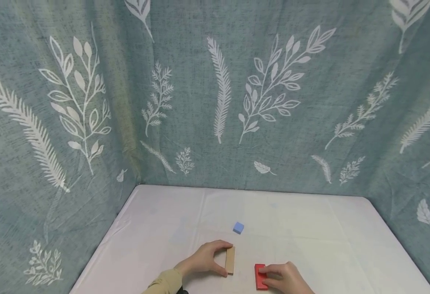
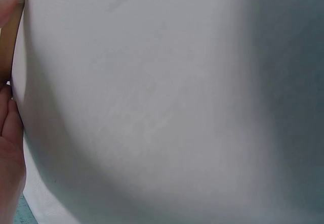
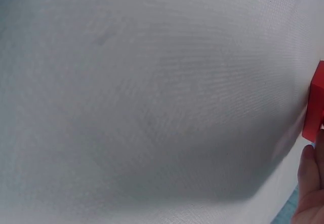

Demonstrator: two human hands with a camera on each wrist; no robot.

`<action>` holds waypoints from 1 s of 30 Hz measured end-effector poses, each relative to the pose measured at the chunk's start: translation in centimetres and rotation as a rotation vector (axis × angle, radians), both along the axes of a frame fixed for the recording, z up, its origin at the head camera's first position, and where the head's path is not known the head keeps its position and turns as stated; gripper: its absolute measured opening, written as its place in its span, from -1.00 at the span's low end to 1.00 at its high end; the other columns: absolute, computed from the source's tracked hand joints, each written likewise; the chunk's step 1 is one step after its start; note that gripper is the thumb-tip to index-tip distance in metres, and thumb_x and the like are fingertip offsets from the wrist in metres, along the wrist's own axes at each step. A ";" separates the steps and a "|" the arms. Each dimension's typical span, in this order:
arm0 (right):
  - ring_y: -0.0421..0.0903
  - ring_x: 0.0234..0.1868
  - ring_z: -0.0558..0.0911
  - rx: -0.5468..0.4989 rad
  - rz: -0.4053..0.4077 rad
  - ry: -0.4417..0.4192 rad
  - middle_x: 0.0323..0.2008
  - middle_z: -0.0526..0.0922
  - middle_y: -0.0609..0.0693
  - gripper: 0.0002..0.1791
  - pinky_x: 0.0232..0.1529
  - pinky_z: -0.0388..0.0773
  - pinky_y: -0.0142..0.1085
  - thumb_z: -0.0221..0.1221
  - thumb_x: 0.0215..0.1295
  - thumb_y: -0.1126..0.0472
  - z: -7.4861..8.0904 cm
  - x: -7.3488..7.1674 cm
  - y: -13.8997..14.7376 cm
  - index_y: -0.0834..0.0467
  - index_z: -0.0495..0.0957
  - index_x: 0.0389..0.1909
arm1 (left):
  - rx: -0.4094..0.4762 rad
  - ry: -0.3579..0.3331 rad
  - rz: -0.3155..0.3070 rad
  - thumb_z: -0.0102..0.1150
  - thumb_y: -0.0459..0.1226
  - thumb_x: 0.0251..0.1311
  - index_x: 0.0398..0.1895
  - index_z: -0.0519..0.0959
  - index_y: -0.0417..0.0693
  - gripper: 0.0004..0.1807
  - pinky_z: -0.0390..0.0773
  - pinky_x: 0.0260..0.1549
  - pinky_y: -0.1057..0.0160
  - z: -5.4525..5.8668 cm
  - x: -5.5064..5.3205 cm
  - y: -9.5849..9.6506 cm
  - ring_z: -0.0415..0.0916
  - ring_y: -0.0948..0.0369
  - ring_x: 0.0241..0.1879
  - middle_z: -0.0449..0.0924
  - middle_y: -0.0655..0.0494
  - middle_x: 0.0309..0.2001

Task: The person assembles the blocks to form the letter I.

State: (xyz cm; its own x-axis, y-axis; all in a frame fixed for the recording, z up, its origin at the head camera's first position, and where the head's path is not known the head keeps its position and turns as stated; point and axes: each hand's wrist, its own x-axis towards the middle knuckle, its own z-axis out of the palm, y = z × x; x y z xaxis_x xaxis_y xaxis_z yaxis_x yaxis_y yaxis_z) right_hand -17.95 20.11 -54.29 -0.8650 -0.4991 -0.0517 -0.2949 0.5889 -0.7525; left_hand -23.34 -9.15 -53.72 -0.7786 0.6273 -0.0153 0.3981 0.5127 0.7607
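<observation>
My left hand (image 1: 205,258) spans a flat, light wooden block (image 1: 230,260), thumb at its near end and fingertips at its far end. The left wrist view catches only part of this wooden block (image 2: 10,42) at its left edge, with fingers at both ends. To the right, my right hand (image 1: 284,277) holds a red rectangular block (image 1: 260,282), thumb and forefinger over its right side. Part of the red block (image 3: 315,102) shows at the right edge of the right wrist view, fingertips against its lower end. Beyond both hands lies a small blue block (image 1: 238,228), touched by neither.
A white cloth (image 1: 292,220) with faint creases covers the table under the blocks. Blue-green curtains (image 1: 193,81) with white leaf prints stand along the table's back and both sides.
</observation>
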 end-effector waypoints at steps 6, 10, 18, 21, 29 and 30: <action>-0.40 -0.19 0.62 -0.013 0.002 0.011 -0.18 0.75 -0.02 -0.69 -0.13 0.69 -0.20 0.31 0.13 0.08 -0.2 0.0 0.0 0.13 0.69 -0.13 | 0.010 -0.011 0.002 0.53 -0.14 -0.21 0.19 0.46 -0.07 -0.22 0.37 0.30 0.22 -0.4 -0.1 0.1 0.39 0.11 0.25 0.49 0.07 0.20; -0.39 -0.19 0.62 -0.023 0.001 0.011 -0.19 0.75 -0.03 -0.69 -0.13 0.70 -0.20 0.31 0.13 0.08 -0.4 -0.1 0.0 0.12 0.70 -0.13 | 0.016 -0.019 0.001 0.53 -0.16 -0.22 0.18 0.47 -0.10 -0.23 0.38 0.30 0.25 -0.2 -0.2 0.2 0.40 0.11 0.24 0.51 0.06 0.18; -0.37 -0.18 0.63 0.001 0.001 0.003 -0.17 0.74 -0.02 -0.69 -0.11 0.68 -0.14 0.31 0.13 0.07 -0.1 -0.1 0.0 0.11 0.69 -0.12 | 0.033 -0.011 0.007 0.53 -0.18 -0.20 0.18 0.46 -0.17 -0.23 0.38 0.30 0.26 0.3 0.0 0.1 0.42 0.06 0.23 0.51 -0.01 0.17; -0.37 -0.16 0.64 0.017 0.003 0.023 -0.17 0.74 -0.03 -0.70 -0.14 0.69 -0.19 0.31 0.13 0.06 0.0 -0.1 0.1 0.09 0.70 -0.13 | 0.021 0.025 0.027 0.53 -0.17 -0.20 0.19 0.46 -0.16 -0.22 0.40 0.28 0.20 0.6 0.0 0.0 0.42 0.02 0.22 0.51 -0.03 0.18; -0.39 -0.18 0.63 0.024 0.007 0.041 -0.20 0.75 -0.06 -0.71 -0.16 0.70 -0.23 0.31 0.12 0.06 -0.1 0.0 0.0 0.08 0.70 -0.15 | 0.100 0.044 0.067 0.51 -0.23 -0.16 0.20 0.43 -0.23 -0.23 0.45 0.24 0.11 1.9 -0.5 -0.1 0.39 -0.07 0.23 0.45 -0.11 0.21; -0.39 -0.18 0.63 0.024 0.008 0.040 -0.20 0.75 -0.06 -0.71 -0.16 0.70 -0.23 0.31 0.12 0.06 -0.1 0.0 0.0 0.08 0.70 -0.15 | 0.109 0.048 0.067 0.51 -0.24 -0.16 0.21 0.42 -0.24 -0.23 0.44 0.24 0.10 2.1 -0.5 -0.1 0.39 -0.07 0.24 0.45 -0.13 0.22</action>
State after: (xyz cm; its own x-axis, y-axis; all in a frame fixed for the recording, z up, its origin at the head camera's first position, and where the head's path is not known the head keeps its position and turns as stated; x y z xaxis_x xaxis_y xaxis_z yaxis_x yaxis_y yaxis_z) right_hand -17.95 20.15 -54.37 -0.8628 -0.5047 -0.0288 -0.3291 0.6039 -0.7259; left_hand -23.88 -9.20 -51.60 -0.8171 0.5696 0.0883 0.4026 0.4544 0.7946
